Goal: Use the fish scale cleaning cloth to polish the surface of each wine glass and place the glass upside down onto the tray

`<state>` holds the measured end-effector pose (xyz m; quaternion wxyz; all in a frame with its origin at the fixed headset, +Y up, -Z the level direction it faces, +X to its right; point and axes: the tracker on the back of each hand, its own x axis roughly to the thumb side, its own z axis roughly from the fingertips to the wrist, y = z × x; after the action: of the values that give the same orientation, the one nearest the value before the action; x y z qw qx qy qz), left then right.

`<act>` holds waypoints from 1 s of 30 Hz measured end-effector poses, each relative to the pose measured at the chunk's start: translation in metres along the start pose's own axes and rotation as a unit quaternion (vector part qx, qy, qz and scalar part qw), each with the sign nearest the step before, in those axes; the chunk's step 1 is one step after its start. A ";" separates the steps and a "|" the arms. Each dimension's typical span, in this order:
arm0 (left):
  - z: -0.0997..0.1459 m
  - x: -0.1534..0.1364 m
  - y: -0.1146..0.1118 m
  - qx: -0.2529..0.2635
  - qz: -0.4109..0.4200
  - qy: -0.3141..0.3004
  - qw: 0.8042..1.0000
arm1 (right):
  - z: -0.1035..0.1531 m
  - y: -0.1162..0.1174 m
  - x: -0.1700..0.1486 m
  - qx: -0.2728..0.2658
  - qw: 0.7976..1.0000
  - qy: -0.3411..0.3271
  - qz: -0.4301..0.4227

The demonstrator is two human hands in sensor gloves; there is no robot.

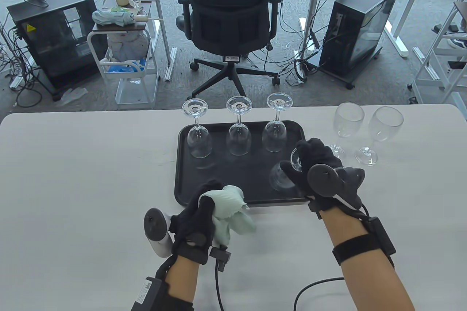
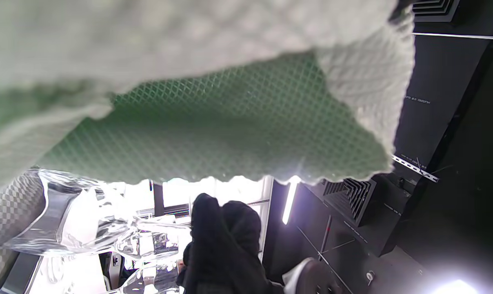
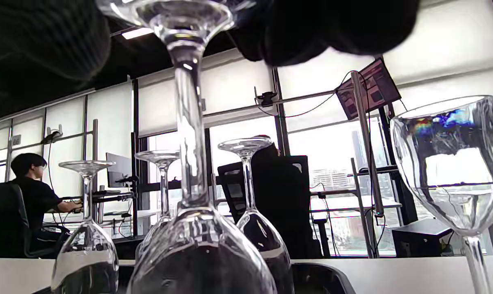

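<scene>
The fourth wine glass [image 1: 282,176] stood inverted near the tray's [image 1: 186,179] front right corner, its foot pinched by the curled fingers of our right hand [image 1: 321,172]. Three inverted glasses [image 1: 237,132] lined the tray's far edge; two upright glasses [image 1: 368,132] waited on the table [image 1: 73,179] beyond the tray's right edge. Our left hand [image 1: 199,216], at the tray's front edge, held the pale green cloth [image 1: 231,212] bunched in closed fingers. We judged the glass light, rigid, slippery and fragile, its stem the weakest part, so best held by foot or bowl.
</scene>
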<state>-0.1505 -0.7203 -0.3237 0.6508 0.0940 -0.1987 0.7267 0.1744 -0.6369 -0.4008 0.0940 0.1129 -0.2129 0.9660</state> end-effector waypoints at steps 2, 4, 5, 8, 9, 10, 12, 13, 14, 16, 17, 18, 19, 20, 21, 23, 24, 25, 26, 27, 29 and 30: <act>0.000 0.000 0.000 -0.002 -0.001 -0.001 1.000 | -0.007 0.010 0.003 0.016 1.000 0.007 0.011; 0.000 0.000 0.000 -0.003 -0.001 -0.002 1.000 | -0.013 0.012 0.005 0.019 0.999 0.010 0.025; 0.000 -0.001 0.000 -0.004 -0.001 -0.002 1.000 | -0.016 0.013 0.006 0.025 0.999 0.012 0.027; 0.000 -0.001 0.000 -0.004 0.000 -0.003 1.000 | -0.023 0.016 0.006 0.054 0.998 0.022 0.019; 0.000 -0.001 0.000 -0.004 0.001 -0.003 1.000 | -0.023 0.018 0.005 0.066 0.997 0.019 0.019; 0.000 0.000 0.001 -0.003 0.002 -0.003 1.000 | -0.021 0.018 0.005 0.063 0.998 0.012 0.024; 0.000 -0.001 0.002 0.001 0.004 -0.003 1.000 | -0.017 0.017 0.001 0.049 0.998 0.001 0.026; 0.000 0.000 0.002 0.000 0.005 -0.003 1.000 | -0.013 0.014 -0.002 0.047 0.999 0.006 0.014; 0.000 0.000 0.002 0.000 0.007 -0.003 1.000 | -0.009 0.011 -0.006 0.035 0.999 0.010 -0.003; 0.000 0.001 0.002 0.004 0.010 -0.004 1.000 | -0.001 0.000 -0.024 -0.009 0.998 0.022 -0.057; 0.000 0.001 0.003 0.004 0.011 -0.006 1.000 | 0.006 -0.006 -0.041 -0.034 0.994 0.050 -0.089; 0.000 0.002 0.003 0.005 0.011 -0.008 1.000 | 0.012 -0.010 -0.060 -0.055 0.987 0.086 -0.122; 0.000 0.003 0.003 0.007 0.012 -0.010 1.000 | 0.015 -0.011 -0.071 -0.063 0.982 0.109 -0.140; 0.000 0.004 0.004 0.009 0.012 -0.012 1.000 | 0.024 -0.008 -0.103 -0.079 0.963 0.186 -0.179; 0.000 0.006 0.004 0.011 0.012 -0.015 1.000 | 0.030 -0.003 -0.123 -0.076 0.945 0.242 -0.206; 0.000 0.008 0.005 0.015 0.007 -0.019 1.000 | 0.047 0.016 -0.165 -0.046 0.889 0.369 -0.266; 0.001 0.009 0.006 0.017 0.006 -0.020 1.000 | 0.051 0.023 -0.176 -0.034 0.873 0.398 -0.280; 0.001 0.010 0.006 0.018 0.005 -0.021 1.000 | 0.057 0.035 -0.193 -0.008 0.851 0.436 -0.293; 0.000 0.010 0.006 0.017 0.004 -0.022 1.000 | 0.060 0.041 -0.200 0.001 0.837 0.454 -0.306; 0.000 0.011 0.006 0.018 0.003 -0.022 1.000 | 0.062 0.050 -0.207 0.009 0.822 0.468 -0.323; 0.000 0.012 0.008 0.020 -0.002 -0.024 1.000 | 0.061 0.066 -0.226 0.041 0.817 0.495 -0.293; 0.000 0.012 0.008 0.021 -0.005 -0.025 0.999 | 0.057 0.072 -0.233 0.044 0.819 0.496 -0.286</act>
<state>-0.1602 -0.7102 -0.3202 0.6474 0.1262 -0.1991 0.7248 0.3906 -0.7567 -0.4381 0.4535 -0.3218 -0.0528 0.8295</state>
